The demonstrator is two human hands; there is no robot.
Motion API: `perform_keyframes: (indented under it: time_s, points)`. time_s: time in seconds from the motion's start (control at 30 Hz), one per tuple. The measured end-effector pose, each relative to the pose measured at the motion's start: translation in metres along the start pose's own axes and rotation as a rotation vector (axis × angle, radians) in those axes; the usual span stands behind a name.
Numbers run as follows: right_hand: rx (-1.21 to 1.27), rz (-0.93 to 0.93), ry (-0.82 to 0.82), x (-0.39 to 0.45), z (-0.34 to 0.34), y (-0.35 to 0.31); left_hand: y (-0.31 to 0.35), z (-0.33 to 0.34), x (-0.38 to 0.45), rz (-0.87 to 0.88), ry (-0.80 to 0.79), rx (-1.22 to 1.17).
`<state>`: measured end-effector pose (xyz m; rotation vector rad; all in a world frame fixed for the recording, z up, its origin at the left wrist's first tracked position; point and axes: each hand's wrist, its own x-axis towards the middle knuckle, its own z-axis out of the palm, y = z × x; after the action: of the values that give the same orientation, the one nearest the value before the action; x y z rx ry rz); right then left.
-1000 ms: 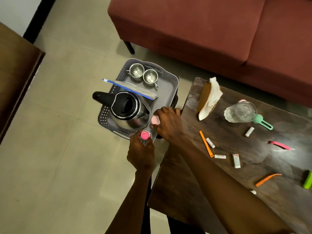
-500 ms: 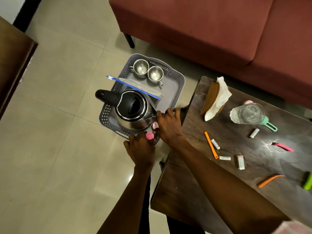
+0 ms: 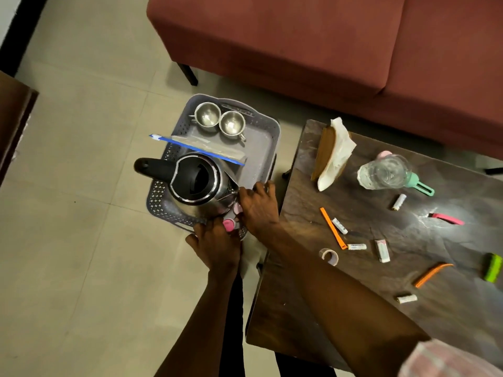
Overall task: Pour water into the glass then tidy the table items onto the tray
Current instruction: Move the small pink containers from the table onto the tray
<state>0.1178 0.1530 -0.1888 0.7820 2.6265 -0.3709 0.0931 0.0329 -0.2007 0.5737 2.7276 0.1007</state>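
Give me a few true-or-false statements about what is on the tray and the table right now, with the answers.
1. The kettle stands on the grey tray. True.
2. Three steel cups sit on the tray. False: there are two steel cups.
3. The glass stands on the dark table. True.
4. The left hand rests flat on the table. False: it is at the tray's near edge, by a small pink-capped item.
5. The right hand is on the tray beside the kettle. True.
6. The tissue lies on the tray. False: it lies on the table, near the glass.
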Motion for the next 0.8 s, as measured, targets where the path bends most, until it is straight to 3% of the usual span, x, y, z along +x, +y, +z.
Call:
perform_keyframes:
  time_s: [0.2,0.37,0.6,0.8]
  points:
    - [0.204,0.099,0.135,-0.024,-0.016,0.001,0.0,-0.003,-0.02,-0.007,0.122,-0.102]
    - [0.456,0.345,0.305,-0.073,-0.016,0.017,0.03,-0.016,-0.055,-0.111,0.206,-0.322]
    - [0.651,0.722,0.525,-0.162,0.002,0.084,0.096,-0.002,-0.118,0.125,-0.022,-0.588]
    - [0.712,0.989,0.462,-0.224,0.033,0.156,0.118,0.018,-0.149,0.32,-0.145,-0.543]
